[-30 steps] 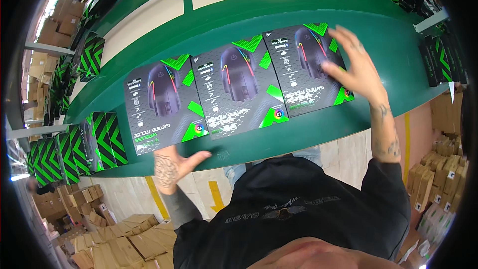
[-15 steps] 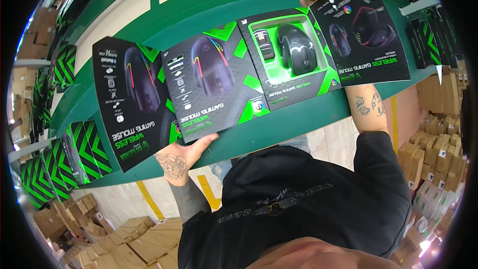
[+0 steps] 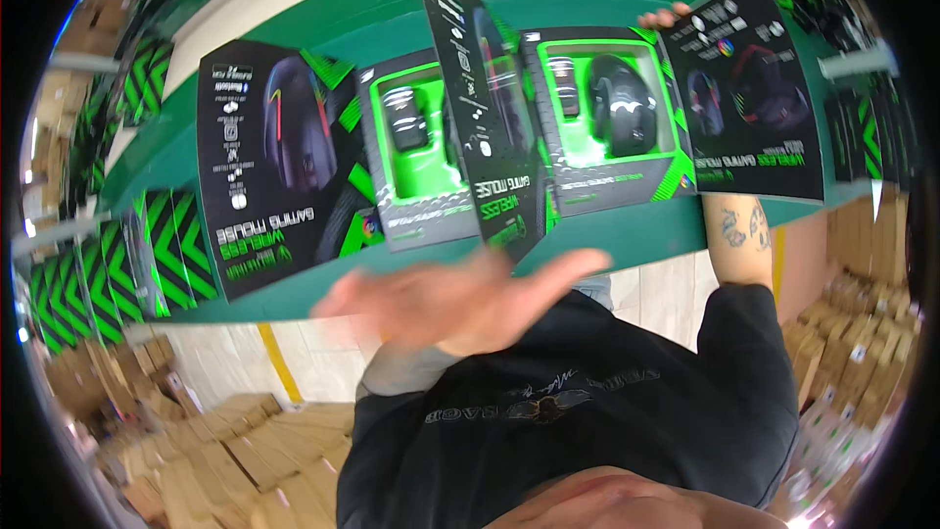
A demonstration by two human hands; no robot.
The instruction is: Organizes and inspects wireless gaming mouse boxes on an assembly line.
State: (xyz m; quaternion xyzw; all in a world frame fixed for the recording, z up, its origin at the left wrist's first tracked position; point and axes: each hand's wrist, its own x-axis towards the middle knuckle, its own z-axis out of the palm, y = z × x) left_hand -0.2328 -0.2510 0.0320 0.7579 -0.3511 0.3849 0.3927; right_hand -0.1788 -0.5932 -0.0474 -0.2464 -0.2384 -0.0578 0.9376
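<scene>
Two mouse boxes stand side by side over the green table. The right box [image 3: 587, 176] shows a black computer mouse [image 3: 623, 108] and a small part in a bright green tray. The left box [image 3: 431, 220] has a similar tray, partly hidden behind a half-turned cover flap [image 3: 480, 103]. A printed panel [image 3: 279, 127] spreads out at the far left, another [image 3: 754, 98] at the right. My right hand [image 3: 666, 16] reaches behind the right panel, fingertips over its top edge, the rest hidden. My left hand [image 3: 460, 299], blurred, is open below the flap, thumb stretched out.
Green-and-black striped boxes [image 3: 166, 245] line the left end of the green table [image 3: 392, 34], with others [image 3: 862, 137] at the right. Brown cartons [image 3: 245, 456] cover the floor at lower left, and more [image 3: 862, 333] are stacked at right.
The middle flap has swung up from the left box, exposing its green tray. My left hand has come off the panels' lower edge and moved right. The boxes have shifted slightly right.
</scene>
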